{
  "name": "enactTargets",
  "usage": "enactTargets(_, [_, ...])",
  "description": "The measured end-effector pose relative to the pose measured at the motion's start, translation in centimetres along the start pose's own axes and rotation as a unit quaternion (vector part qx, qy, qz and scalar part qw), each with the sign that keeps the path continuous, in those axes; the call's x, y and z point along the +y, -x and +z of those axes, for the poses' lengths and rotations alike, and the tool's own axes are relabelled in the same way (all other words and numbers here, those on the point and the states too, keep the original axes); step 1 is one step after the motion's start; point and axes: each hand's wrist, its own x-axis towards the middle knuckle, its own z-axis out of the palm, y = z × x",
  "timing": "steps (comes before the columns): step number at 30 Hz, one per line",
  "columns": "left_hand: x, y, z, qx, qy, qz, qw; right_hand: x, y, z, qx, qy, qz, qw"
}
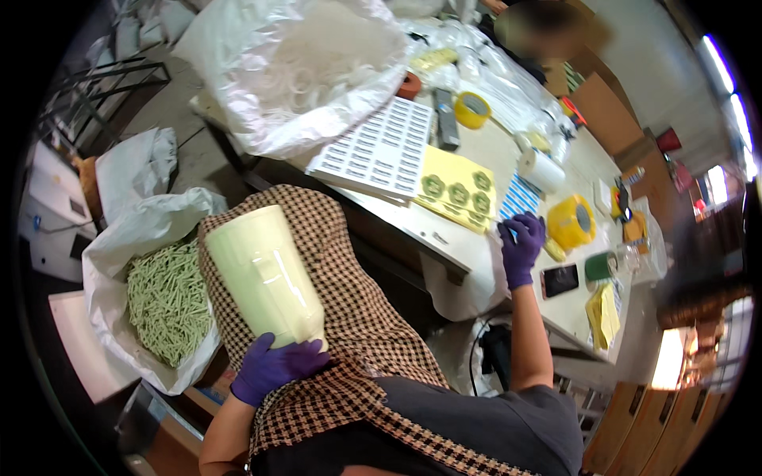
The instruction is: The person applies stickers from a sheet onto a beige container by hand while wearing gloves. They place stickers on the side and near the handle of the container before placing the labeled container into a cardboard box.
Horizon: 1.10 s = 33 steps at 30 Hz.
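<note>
From the middle of the view, a pale green jar [266,274] is lying toward 8:30, resting on the checked apron [353,293] over the person's lap, its far end pointing to 11 o'clock. At 7 o'clock the purple-gloved left hand [282,366] is clamping the jar's near end, fingers spreading over it. At 3 o'clock the gloved right hand [522,238] is hovering over or resting on the table [409,220], which of these I cannot tell; its fingers are curling beside a blue-striped sheet [520,197], and I cannot tell whether they are pinching anything. Just beyond that hand, a fat yellow roll [571,222] is sitting, with a phone [560,281] lying at 3:30 and a green roll [601,266] standing past it. At 2 o'clock a yellow sheet [444,182] is lying against the label stack [381,147] at 12. A sack of clear rings [238,87] is bulging at 11. Beside the apron, at 8:30, an open sack of green sticks [101,266] is standing.
</note>
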Motion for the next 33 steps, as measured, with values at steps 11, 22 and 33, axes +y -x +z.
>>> enactTargets(11, [2.5, 0.0, 0.0, -0.027, -0.576, 0.117, 0.809, -32.6, -12.2, 4.1, -0.356, -0.587, -0.003, 0.727])
enactTargets(22, [1.6, -0.2, -0.1, 0.004, -0.001, -0.073, 0.997, -36.2, -13.5, 4.1, -0.394, -0.498, -0.115, 0.764])
enactTargets(33, [-0.6, -0.6, 1.3, 0.1, -0.148, 0.042, 0.983, -36.2, -11.4, 4.5, -0.237, -0.338, -0.168, 0.895])
